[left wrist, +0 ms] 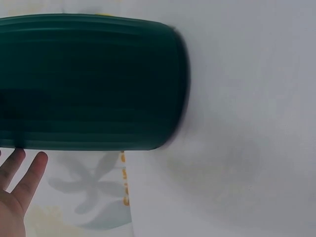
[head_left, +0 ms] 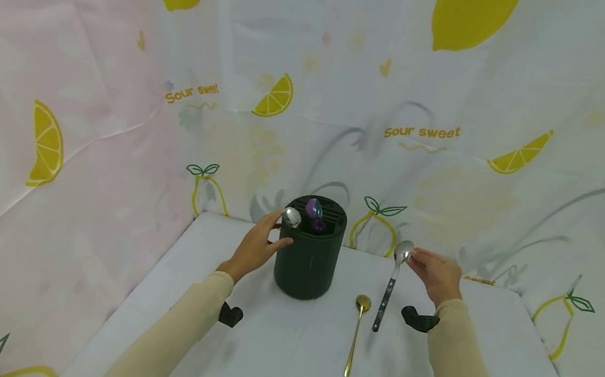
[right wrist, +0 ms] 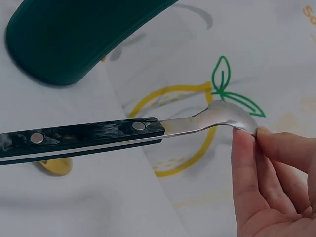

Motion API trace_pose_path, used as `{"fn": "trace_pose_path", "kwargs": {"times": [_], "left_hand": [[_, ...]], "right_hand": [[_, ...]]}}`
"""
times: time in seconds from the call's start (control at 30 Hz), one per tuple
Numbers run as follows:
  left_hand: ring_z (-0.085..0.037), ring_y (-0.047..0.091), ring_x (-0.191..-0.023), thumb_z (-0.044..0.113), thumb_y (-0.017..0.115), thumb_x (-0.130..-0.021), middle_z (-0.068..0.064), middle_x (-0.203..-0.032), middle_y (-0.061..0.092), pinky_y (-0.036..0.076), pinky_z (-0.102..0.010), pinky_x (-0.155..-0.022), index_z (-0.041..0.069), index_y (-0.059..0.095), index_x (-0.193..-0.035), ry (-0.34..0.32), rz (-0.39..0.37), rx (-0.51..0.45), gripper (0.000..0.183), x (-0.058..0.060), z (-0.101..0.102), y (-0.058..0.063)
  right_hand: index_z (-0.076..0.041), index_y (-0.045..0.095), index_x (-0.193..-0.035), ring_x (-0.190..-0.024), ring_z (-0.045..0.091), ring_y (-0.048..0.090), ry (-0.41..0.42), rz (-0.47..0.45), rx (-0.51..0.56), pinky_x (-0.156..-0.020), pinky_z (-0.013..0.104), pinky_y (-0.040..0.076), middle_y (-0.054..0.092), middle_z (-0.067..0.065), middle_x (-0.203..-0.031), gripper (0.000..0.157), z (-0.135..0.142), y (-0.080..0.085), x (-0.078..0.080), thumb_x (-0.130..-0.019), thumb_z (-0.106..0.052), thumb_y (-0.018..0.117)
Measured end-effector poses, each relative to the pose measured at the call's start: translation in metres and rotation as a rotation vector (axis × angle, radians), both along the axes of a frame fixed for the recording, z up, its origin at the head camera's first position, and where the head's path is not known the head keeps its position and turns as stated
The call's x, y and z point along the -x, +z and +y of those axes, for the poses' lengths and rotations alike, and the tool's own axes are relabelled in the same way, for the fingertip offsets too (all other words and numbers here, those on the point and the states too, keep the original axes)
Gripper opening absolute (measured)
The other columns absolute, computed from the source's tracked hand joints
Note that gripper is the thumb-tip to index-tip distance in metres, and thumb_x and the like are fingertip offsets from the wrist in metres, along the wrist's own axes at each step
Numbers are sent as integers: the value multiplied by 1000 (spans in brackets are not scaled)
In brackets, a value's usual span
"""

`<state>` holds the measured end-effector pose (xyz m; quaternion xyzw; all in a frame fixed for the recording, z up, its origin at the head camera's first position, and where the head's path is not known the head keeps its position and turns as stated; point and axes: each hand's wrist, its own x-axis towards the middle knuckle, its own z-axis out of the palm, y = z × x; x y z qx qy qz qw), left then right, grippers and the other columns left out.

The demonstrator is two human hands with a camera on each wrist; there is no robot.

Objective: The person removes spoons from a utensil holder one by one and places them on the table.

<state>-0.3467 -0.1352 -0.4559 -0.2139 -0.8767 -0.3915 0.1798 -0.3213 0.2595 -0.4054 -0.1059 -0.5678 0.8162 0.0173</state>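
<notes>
A silver metal spoon with a riveted, marbled black handle (head_left: 389, 290) is pinched at its bowl's tip between the thumb and fingers of the right hand (head_left: 438, 274), to the right of a dark green cylindrical utensil holder (head_left: 305, 266) and apart from it. The bowl is held uppermost and the handle is pointed down, its long axis near upright but tilted against the holder's; whether its lower end is touching the white table (head_left: 272, 370) cannot be told. From the right fingers, the holder's slotted top is reached leftward. The left hand (head_left: 257, 244) is placed nearer the holder, its fingers spread and extended along the left wall; no clasp is seen. A plain silver spoon bowl (head_left: 292, 217) and glossy purple spoon bowls (head_left: 314, 208) are seen at the top. A slender gold spoon (head_left: 355, 336) is laid on the table, between holder and right hand but nearer, its bowl at the far end.
</notes>
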Motion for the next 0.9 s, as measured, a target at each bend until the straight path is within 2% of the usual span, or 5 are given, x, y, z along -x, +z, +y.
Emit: {"fn": "trace_pose_path", "kwargs": {"times": [0.17,0.3,0.43,0.63,0.9], "left_hand": [[-25,55,-121,34,69,-91,-9,-148,40,56,-39,-84,19,33,-152,-8,27,4,71,0,-1,-2],[-25,55,-121,34,69,-91,-10,-148,40,56,-39,-82,19,33,-152,-16,48,-1,72,1,-2,-3],[-26,55,-121,33,69,-91,-9,-149,40,56,-39,-83,19,32,-152,-20,49,-3,73,1,-2,-2],[-25,55,-121,33,69,-91,-9,-150,39,56,-38,-84,18,32,-152,-16,34,3,73,0,-1,0],[-25,54,-122,32,69,-92,-9,-150,38,56,-38,-83,17,31,-152,-10,30,4,73,-1,-1,0]], "right_hand": [[13,54,-127,-83,14,70,30,-88,-16,-86,28,54,71,5,-90,41,4,-24,-3,-88,10,64],[8,66,-111,-83,16,70,38,-128,-1,-84,28,55,71,6,-87,24,5,-41,-4,-87,11,65],[2,70,-92,-82,16,70,47,-188,11,-82,29,56,71,7,-84,12,6,-61,-5,-87,11,64],[3,70,-93,-80,18,70,54,-261,-6,-81,29,56,70,10,-87,11,7,-86,-11,-84,10,70],[3,70,-92,-78,17,69,56,-299,-34,-79,29,57,70,12,-87,8,6,-103,-14,-85,8,69]]}}
